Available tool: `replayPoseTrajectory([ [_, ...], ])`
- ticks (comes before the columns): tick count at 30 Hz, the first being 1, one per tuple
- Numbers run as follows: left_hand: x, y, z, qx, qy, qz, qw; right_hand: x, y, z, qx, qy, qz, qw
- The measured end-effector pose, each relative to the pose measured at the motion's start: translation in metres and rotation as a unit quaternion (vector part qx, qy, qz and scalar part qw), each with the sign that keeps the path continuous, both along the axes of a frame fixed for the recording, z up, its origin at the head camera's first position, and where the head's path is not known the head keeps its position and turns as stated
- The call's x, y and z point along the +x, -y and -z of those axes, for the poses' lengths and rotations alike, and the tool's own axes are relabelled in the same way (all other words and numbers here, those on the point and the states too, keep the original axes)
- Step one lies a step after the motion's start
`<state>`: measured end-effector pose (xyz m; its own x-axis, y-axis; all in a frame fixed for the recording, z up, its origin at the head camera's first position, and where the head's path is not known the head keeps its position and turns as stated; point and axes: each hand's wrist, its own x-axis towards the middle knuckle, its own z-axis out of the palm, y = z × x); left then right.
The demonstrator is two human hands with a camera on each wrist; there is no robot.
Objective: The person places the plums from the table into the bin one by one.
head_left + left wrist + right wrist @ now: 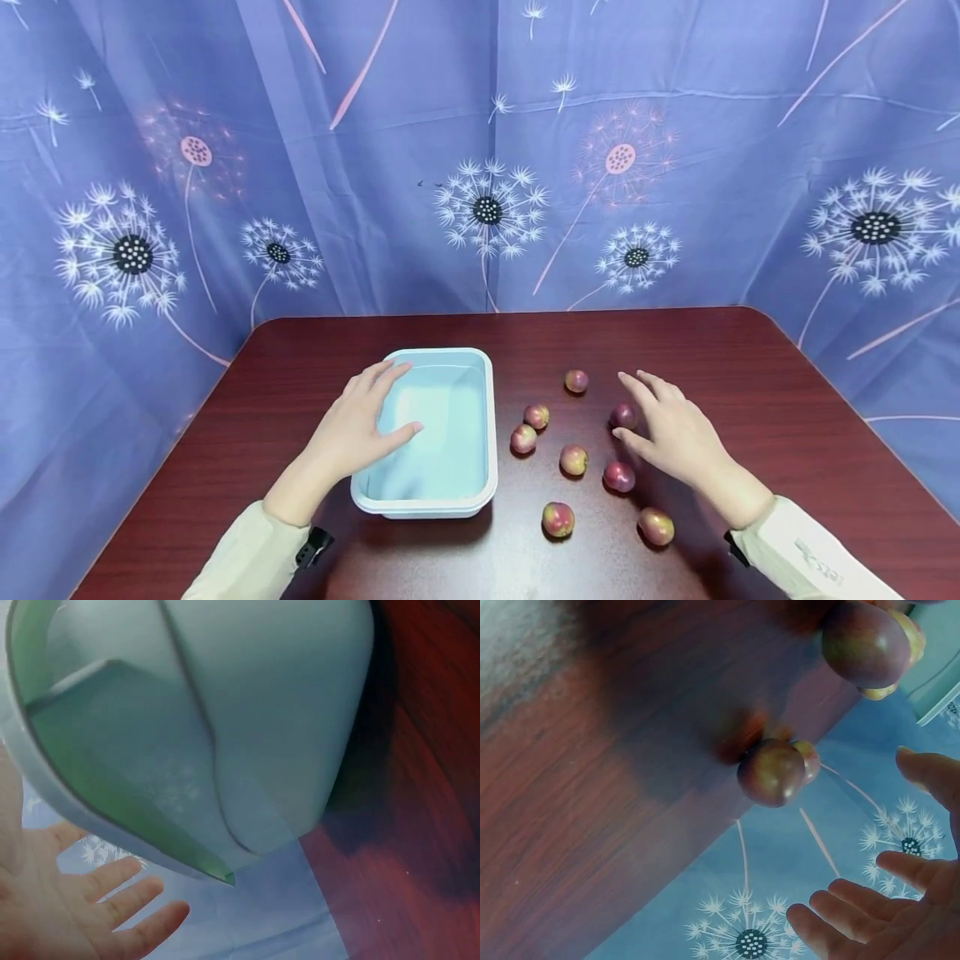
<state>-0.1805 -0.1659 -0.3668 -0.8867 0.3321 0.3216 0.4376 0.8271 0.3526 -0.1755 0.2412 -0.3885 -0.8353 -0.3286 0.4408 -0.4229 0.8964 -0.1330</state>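
A light blue rectangular plastic basin (491, 442) stands left of the middle of the table, with nothing inside it. My left hand (352, 429) hovers over its left rim, fingers spread and holding nothing; the left wrist view shows the same hand (90, 911) beside the basin wall (285, 712). Several red and yellow-green plums lie scattered to the right of the basin. My right hand (678, 433) is held above the table with its fingers extended, nearest to a dark plum (622, 417). In the right wrist view a plum (771, 774) appears apart from the fingers (851, 904).
The dark red wooden table (525, 333) has rounded far corners. A blue curtain with dandelion prints (375, 208) hangs behind it and along both sides. Nearest the front edge lie two plums, one at centre (558, 520) and one further right (656, 527).
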Motion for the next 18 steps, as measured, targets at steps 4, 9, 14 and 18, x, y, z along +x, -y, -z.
replayPoseTrajectory([
  [4, -0.001, 0.005, 0.001, 0.028, 0.011, -0.009, 0.9995, -0.002, -0.002, 0.002, 0.008, 0.01, 0.009, 0.9999],
  [9, -0.004, 0.011, 0.002, 0.071, 0.036, -0.025, 0.9965, -0.003, -0.005, 0.004, 0.013, 0.032, 0.019, 0.9992],
  [14, -0.005, 0.018, 0.004, 0.104, 0.076, -0.044, 0.9907, -0.007, -0.008, 0.01, 0.017, 0.053, 0.03, 0.998],
  [18, -0.009, 0.024, 0.004, 0.133, 0.111, -0.067, 0.9826, -0.012, -0.012, 0.015, 0.021, 0.059, 0.036, 0.9974],
])
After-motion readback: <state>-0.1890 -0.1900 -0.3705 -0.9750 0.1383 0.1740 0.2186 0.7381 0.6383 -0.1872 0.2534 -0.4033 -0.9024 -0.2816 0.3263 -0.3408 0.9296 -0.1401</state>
